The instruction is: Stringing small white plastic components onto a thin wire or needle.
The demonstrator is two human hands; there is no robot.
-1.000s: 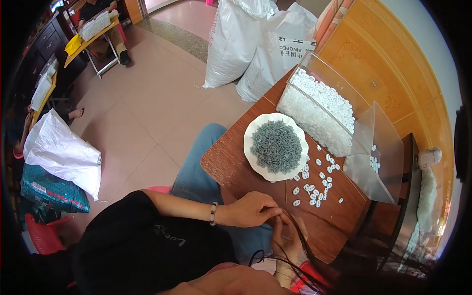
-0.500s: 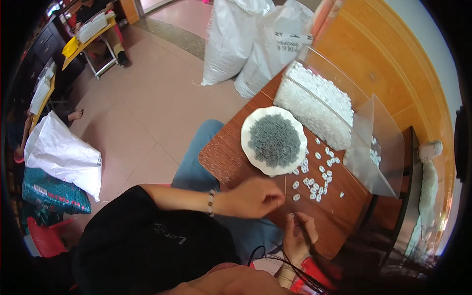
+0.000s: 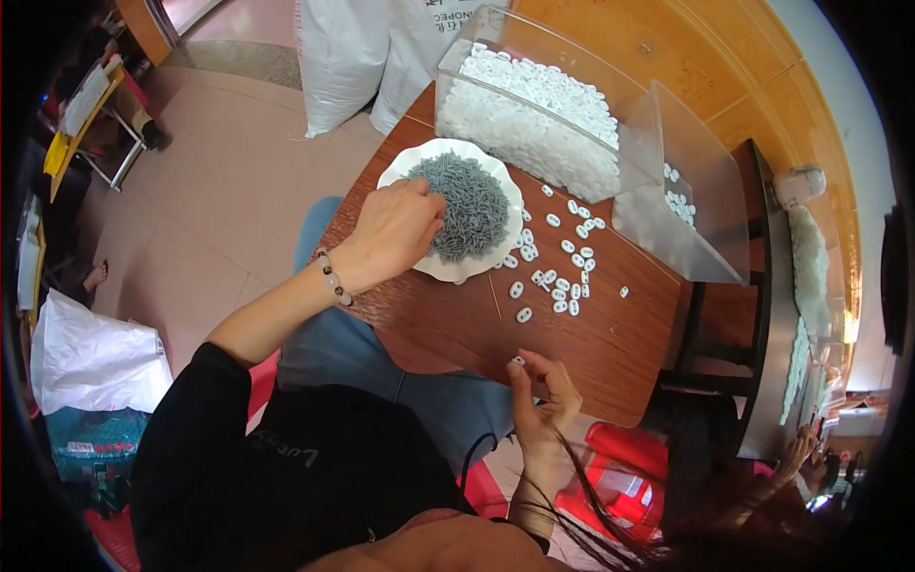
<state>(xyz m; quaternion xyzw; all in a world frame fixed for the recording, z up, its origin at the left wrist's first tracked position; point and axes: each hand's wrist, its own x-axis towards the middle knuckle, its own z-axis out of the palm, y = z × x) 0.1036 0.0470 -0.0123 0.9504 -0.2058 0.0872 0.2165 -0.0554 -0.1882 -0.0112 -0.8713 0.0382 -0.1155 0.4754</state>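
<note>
My left hand (image 3: 400, 229), a beaded bracelet at its wrist, reaches over the rim of a white scalloped bowl (image 3: 512, 234). Its fingers are curled down into a heap of small grey screw-like pieces (image 3: 472, 205); whatever is between the fingertips is hidden. By the table's front edge, my right hand (image 3: 545, 389) pinches a small white oval piece (image 3: 518, 361) between thumb and forefinger. More white oval pieces with dark marks (image 3: 562, 286) lie scattered on the brown wooden table (image 3: 434, 329), right of the bowl.
A clear bin (image 3: 529, 124) full of white pieces stands behind the bowl, beside another clear bin (image 3: 701, 234) holding a few. A thin stick (image 3: 495, 296) lies near the bowl. White sacks (image 3: 343, 67) stand beyond the table. A red stool (image 3: 610, 481) is at lower right.
My left hand has moved from the table's front edge up and left into the bowl of grey pieces. The right hand keeps its pinch near the edge. The whole view has shifted.
</note>
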